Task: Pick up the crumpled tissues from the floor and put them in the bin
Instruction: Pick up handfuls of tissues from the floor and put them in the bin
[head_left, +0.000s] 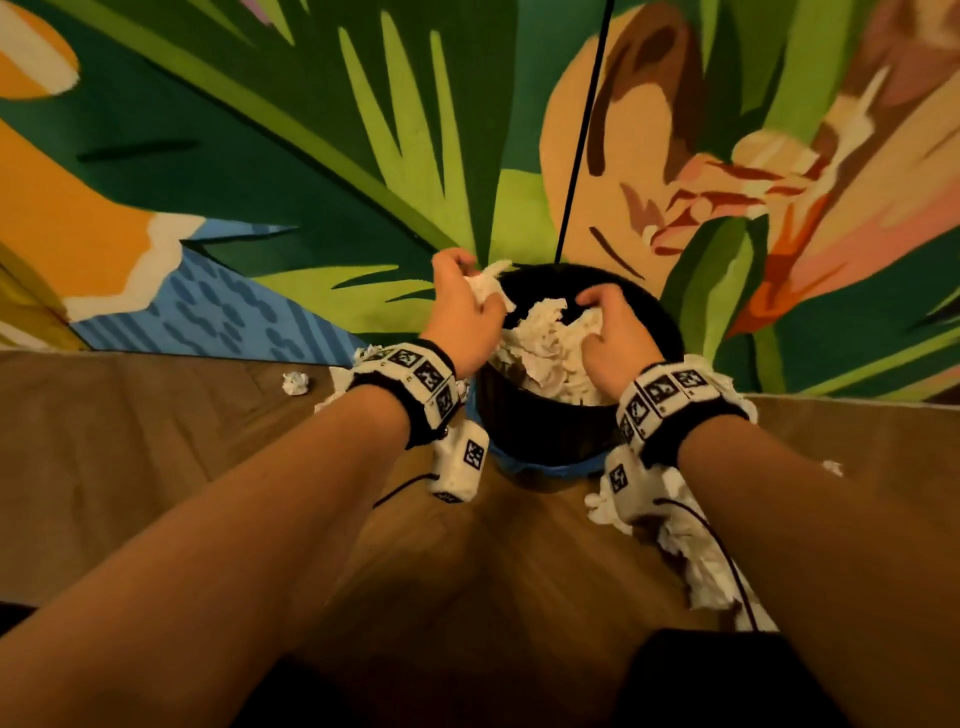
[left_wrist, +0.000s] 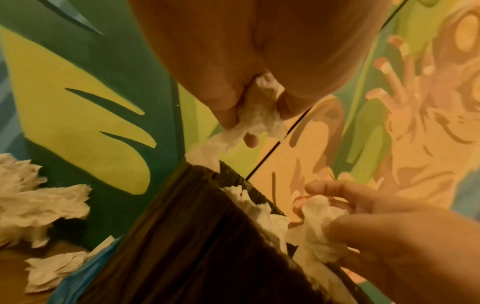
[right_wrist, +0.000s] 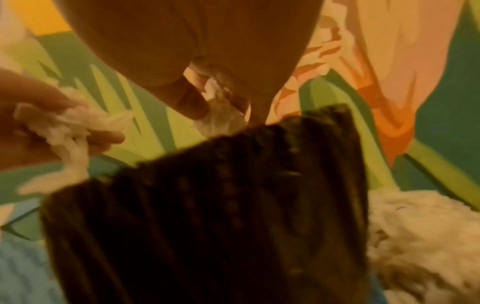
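Observation:
A black bin (head_left: 540, 431) stands against the painted wall, heaped with white tissues (head_left: 545, 343). My left hand (head_left: 470, 283) hovers over the bin's left rim and grips a crumpled tissue (head_left: 485, 288); in the left wrist view the tissue (left_wrist: 259, 109) bulges out between fingers and thumb. My right hand (head_left: 597, 317) is over the bin's opening, its fingers curled round a wad of tissue (left_wrist: 317, 222) on top of the heap. The right wrist view is blurred but shows a tissue (right_wrist: 221, 111) held at that hand's fingertips above the bin (right_wrist: 207, 205).
More crumpled tissues lie on the wooden floor: a small ball (head_left: 295, 383) at the left, a long pile (head_left: 675, 535) right of the bin, some (head_left: 337, 384) behind my left wrist. A black cable (head_left: 582, 130) runs up the mural wall. The bin sits on a blue base (head_left: 545, 467).

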